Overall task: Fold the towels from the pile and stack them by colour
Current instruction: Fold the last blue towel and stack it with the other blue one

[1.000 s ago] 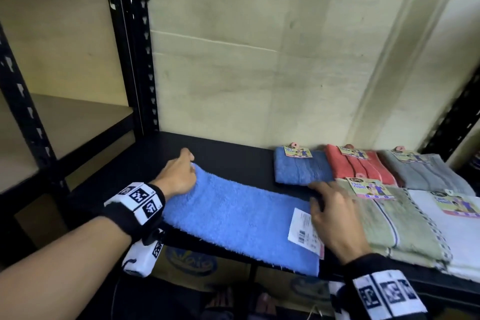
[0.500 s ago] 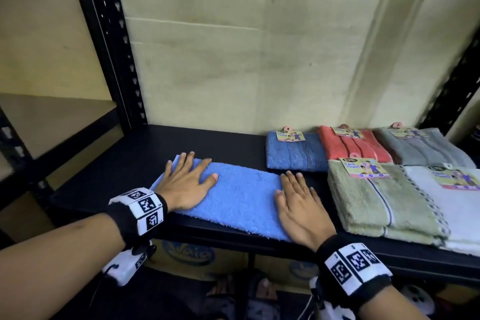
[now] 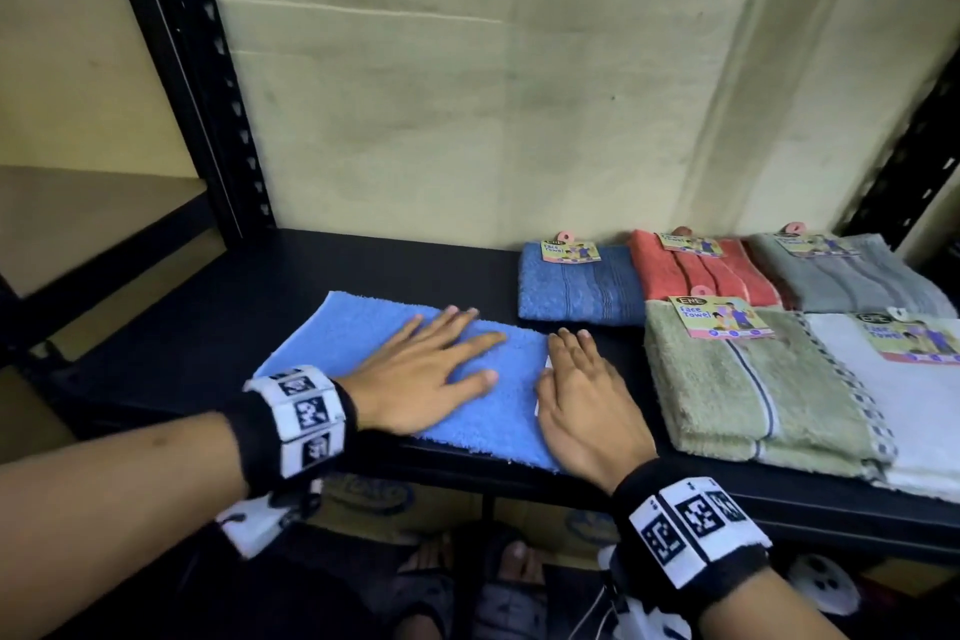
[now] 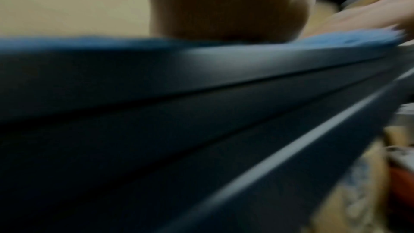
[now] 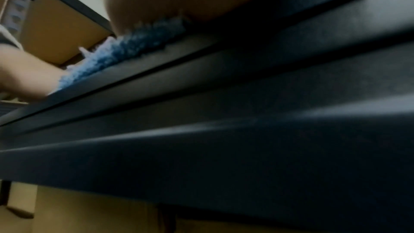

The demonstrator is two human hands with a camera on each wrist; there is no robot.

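Observation:
A light blue towel (image 3: pixel 363 343) lies folded flat on the black shelf (image 3: pixel 218 307), its near edge at the shelf's front lip. My left hand (image 3: pixel 431 369) rests palm down on its middle, fingers straight and spread. My right hand (image 3: pixel 582 395) lies flat on the towel's right end, fingers straight, covering a white tag. Both wrist views show only the towel's edge (image 4: pixel 336 42) (image 5: pixel 125 49) on the shelf lip beneath each palm. To the right lie folded towels: dark blue (image 3: pixel 576 286), red (image 3: pixel 696 270), grey (image 3: pixel 852 276), green (image 3: pixel 743 385) and white (image 3: pixel 930 405).
A black slotted upright (image 3: pixel 192 83) rises at the shelf's back left, another upright (image 3: pixel 914 146) at the far right. A pale wall (image 3: pixel 493 94) closes the back. A lower shelf (image 3: pixel 78 218) lies to the left. Feet in sandals (image 3: pixel 467 582) show below the shelf.
My left hand has slid right along the blue towel toward the right hand, from the left end to the middle. It was curled on the towel's corner a second ago and now lies flat.

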